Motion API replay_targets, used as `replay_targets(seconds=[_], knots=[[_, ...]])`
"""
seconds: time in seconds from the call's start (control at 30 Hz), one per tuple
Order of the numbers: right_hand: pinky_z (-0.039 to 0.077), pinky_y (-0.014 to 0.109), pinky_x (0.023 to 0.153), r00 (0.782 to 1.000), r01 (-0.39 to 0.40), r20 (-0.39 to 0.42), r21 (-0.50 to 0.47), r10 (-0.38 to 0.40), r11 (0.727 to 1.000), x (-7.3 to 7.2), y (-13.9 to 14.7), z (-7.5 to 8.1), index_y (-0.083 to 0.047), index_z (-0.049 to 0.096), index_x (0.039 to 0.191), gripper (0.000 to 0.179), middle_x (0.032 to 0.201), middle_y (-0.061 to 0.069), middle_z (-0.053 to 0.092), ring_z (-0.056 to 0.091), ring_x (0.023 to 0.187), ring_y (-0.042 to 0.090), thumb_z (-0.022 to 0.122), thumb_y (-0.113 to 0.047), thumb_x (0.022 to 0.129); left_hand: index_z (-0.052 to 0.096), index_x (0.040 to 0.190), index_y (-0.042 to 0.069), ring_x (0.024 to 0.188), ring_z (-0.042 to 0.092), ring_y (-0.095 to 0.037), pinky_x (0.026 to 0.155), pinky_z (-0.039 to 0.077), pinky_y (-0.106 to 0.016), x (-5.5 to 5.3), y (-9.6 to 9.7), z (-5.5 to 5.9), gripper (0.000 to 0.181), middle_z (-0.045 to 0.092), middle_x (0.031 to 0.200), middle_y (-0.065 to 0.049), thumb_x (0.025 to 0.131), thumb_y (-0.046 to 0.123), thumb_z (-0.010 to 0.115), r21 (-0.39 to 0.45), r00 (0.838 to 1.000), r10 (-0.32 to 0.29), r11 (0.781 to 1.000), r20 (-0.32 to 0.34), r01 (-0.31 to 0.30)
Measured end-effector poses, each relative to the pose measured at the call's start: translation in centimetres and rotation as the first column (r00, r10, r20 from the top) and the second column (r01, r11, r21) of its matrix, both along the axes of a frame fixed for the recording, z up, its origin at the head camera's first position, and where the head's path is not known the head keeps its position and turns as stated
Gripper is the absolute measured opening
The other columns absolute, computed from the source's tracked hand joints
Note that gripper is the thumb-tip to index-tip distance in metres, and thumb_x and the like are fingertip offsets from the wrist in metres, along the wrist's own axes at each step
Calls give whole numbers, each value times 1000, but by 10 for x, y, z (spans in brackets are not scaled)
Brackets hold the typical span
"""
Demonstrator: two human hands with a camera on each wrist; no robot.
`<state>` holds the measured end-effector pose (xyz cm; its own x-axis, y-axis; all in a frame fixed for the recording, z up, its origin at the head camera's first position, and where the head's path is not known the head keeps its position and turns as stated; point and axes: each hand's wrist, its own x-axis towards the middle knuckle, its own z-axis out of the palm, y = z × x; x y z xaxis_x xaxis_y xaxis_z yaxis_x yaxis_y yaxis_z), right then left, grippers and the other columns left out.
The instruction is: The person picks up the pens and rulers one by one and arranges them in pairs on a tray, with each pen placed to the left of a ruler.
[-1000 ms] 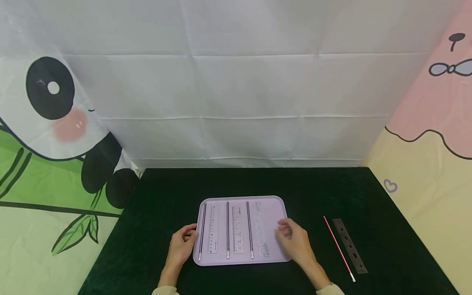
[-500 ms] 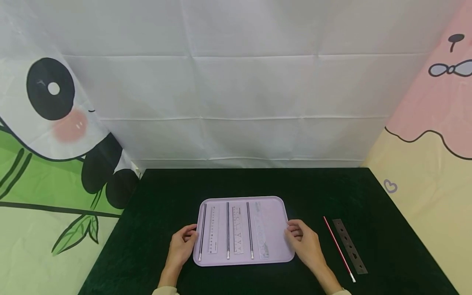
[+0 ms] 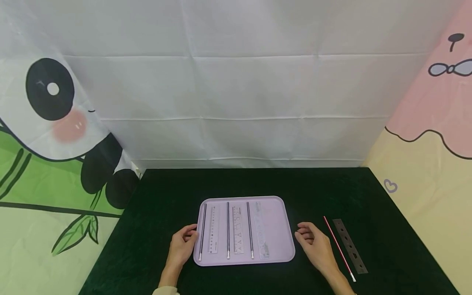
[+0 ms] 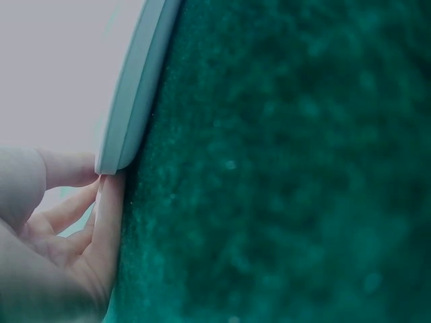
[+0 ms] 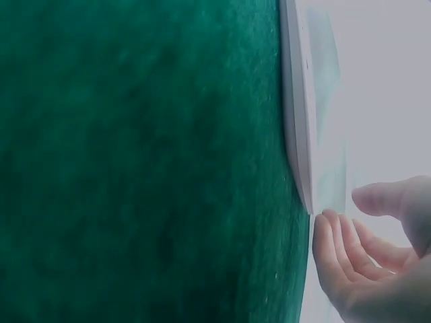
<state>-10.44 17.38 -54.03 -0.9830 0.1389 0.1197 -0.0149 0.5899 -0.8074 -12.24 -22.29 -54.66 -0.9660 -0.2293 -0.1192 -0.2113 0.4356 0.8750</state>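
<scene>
A pale purple tray (image 3: 282,233) lies on the dark green cloth. My left hand (image 3: 183,246) pinches its left rim; in the left wrist view the thumb (image 4: 71,168) is above the edge and the fingers (image 4: 108,219) are below. On the tray, three dark pencils (image 3: 228,233) alternate with three clear rulers: a plain ruler (image 3: 213,233), a stencil ruler (image 3: 237,233) and a faintly patterned ruler (image 3: 262,233). Just off the right rim, my right hand (image 3: 316,248) holds nothing, its fingers loosely bent and its thumb apart from them in the right wrist view.
To the right of the right hand, a red pencil (image 3: 339,248) and a ruler with cut-out holes (image 3: 349,246) lie side by side on the cloth (image 3: 236,182). A white curtain (image 3: 243,86) hangs behind the table, with printed cartoon cloths at both sides.
My right hand has moved right, from over the tray to its right rim and then off it. The left hand stays at the left rim; the tray has not visibly moved.
</scene>
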Motion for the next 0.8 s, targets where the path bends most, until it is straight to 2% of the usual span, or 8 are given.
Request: replay_targets(seconds=[0.33, 0.57, 0.8], knots=[[54, 26, 74, 1000, 17, 9, 72, -17, 997, 8, 16, -1, -2, 67, 119, 28, 104, 9, 69, 66, 87, 18, 75, -7, 93, 64, 135, 3, 96, 58, -24, 79, 48, -33, 0, 0, 1, 33, 66, 114, -13, 102, 10, 59, -2, 1000, 5, 1000, 4, -5], [53, 26, 75, 997, 11, 75, 93, -18, 996, 13, 32, 1, -1, 63, 125, 31, 111, 12, 68, 66, 93, 21, 71, -9, 96, 64, 134, 3, 95, 58, -23, 78, 48, -32, 0, 1, 1, 33, 66, 112, -12, 102, 10, 59, -5, 1000, 11, 1000, -1, -11], [52, 26, 73, 994, 13, 103, 138, -27, 990, 18, 51, 2, 3, 61, 126, 34, 114, 16, 67, 66, 93, 24, 71, -8, 95, 64, 133, 2, 93, 58, -23, 75, 48, -29, 1, 1, 2, 33, 66, 110, -12, 102, 8, 59, -3, 1000, 7, 1000, -8, -7]])
